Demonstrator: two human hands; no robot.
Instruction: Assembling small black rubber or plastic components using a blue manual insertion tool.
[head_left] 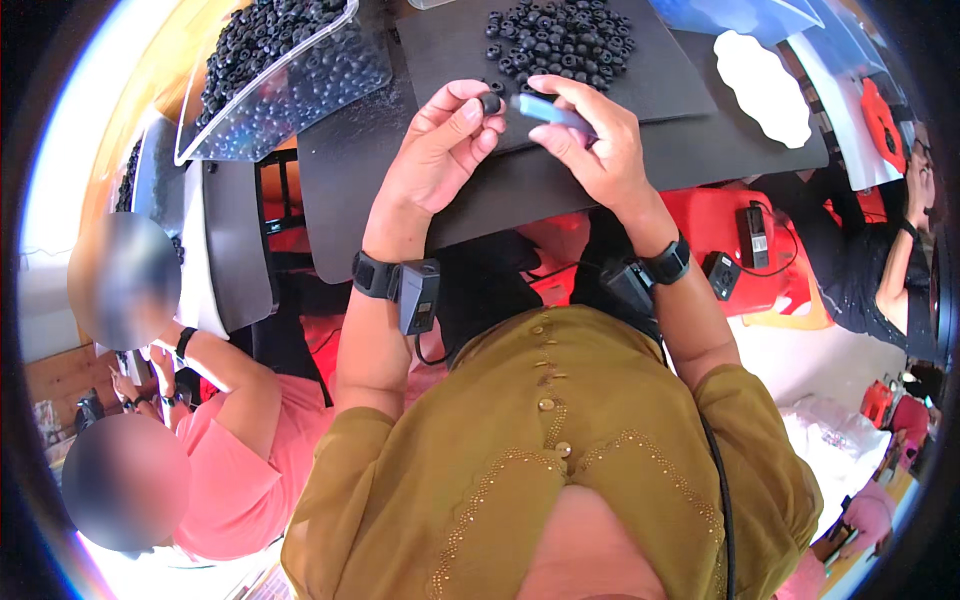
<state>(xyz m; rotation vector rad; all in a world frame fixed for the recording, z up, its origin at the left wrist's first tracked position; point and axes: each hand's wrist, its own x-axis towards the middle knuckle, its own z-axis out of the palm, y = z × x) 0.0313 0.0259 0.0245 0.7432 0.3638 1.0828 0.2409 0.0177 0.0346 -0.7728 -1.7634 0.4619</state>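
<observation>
Fingertips of the left hand pinch one black ring; the right hand grips a blue tube. Many rings wait, piled at the desk's far edge.

A small black ring, matt and rubbery in look, was pinched in the left hand. A smooth blue plastic tool with a slight sheen was held in the right hand. The loose pile of black rings was seen as dull, non-reflective. The black mat beneath was rendered flat and matt, like thin sheet plastic or card. The clear tray was glossy transparent plastic. The white cut-out sheet looked smooth, paper- or foam-like. Wrist straps appeared matt black.
</observation>
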